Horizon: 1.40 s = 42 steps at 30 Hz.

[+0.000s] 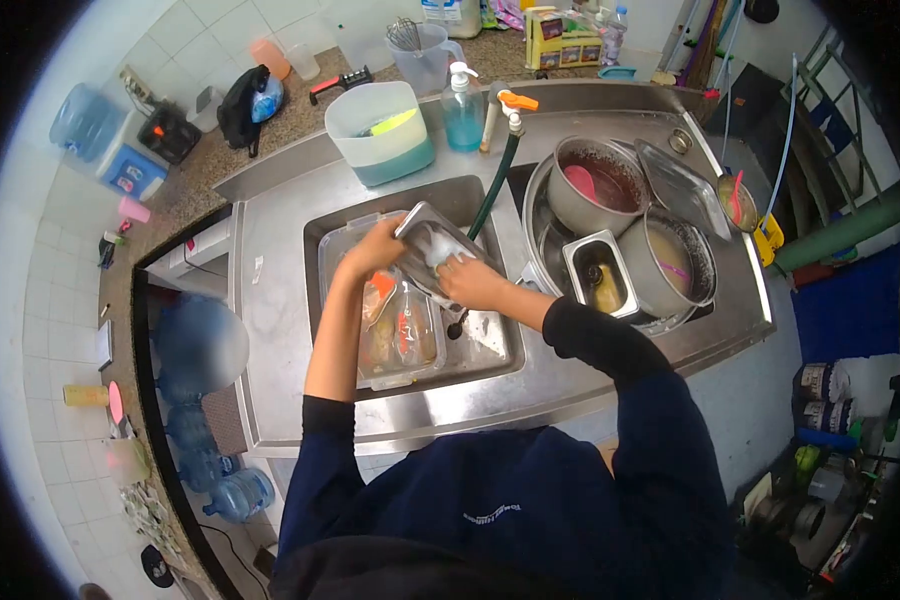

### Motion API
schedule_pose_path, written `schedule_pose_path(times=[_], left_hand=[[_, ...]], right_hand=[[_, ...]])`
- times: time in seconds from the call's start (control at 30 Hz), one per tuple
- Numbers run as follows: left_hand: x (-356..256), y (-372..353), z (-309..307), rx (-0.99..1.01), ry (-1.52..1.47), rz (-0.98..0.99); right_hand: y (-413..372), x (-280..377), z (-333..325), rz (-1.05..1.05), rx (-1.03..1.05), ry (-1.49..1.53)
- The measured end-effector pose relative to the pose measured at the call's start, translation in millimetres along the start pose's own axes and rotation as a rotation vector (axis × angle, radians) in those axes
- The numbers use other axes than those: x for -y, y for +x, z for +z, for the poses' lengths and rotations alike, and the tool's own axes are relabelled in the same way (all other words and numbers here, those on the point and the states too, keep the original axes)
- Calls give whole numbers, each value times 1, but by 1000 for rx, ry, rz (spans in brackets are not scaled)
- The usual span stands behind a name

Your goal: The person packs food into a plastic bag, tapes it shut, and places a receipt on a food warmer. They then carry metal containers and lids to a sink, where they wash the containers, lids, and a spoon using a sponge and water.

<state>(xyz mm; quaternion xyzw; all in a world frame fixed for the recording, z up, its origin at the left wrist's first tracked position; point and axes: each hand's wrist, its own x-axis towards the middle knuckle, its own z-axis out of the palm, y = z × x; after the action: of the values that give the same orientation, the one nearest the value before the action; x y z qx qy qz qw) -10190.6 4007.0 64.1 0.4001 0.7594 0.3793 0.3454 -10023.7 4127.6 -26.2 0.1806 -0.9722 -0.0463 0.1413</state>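
My left hand grips the upper left rim of a rectangular steel food pan, tilted above the sink. White suds lie inside the pan. My right hand presses into the pan with its fingers curled; whatever they hold is hidden. Below the pan, a clear plastic tub in the sink holds lids or containers with orange parts. A green hose runs down from the tap to the sink's far right corner.
Right of the sink, a large basin holds two dirty pots and a small steel pan. Behind the sink stand a tub of blue liquid and a soap pump bottle. Water jugs sit low at left.
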Motion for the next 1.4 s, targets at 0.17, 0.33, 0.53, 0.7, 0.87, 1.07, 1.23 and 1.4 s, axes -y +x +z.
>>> schedule_pose_path(times=[0.17, 0.33, 0.53, 0.7, 0.87, 1.07, 1.23, 1.4], left_hand=[[-43, -1, 14, -583, 214, 110], [6, 11, 55, -633, -100, 62], [0, -3, 42, -274, 406, 101], [10, 2, 22, -69, 596, -34], [49, 13, 10, 145, 629, -127], [80, -5, -4, 119, 279, -115], [62, -16, 5, 115, 323, -2], [45, -27, 18, 193, -82, -106]], right_hand=[[22, -19, -21, 97, -317, -21], [47, -11, -30, 323, -199, 54], [53, -13, -44, 80, 692, -52], [45, -37, -33, 87, 575, 8], [25, -53, -28, -86, 476, -98], [8, -76, -75, -2, -47, 117], [21, -75, -68, 384, -264, 438], [28, -85, -32, 464, -161, 843]])
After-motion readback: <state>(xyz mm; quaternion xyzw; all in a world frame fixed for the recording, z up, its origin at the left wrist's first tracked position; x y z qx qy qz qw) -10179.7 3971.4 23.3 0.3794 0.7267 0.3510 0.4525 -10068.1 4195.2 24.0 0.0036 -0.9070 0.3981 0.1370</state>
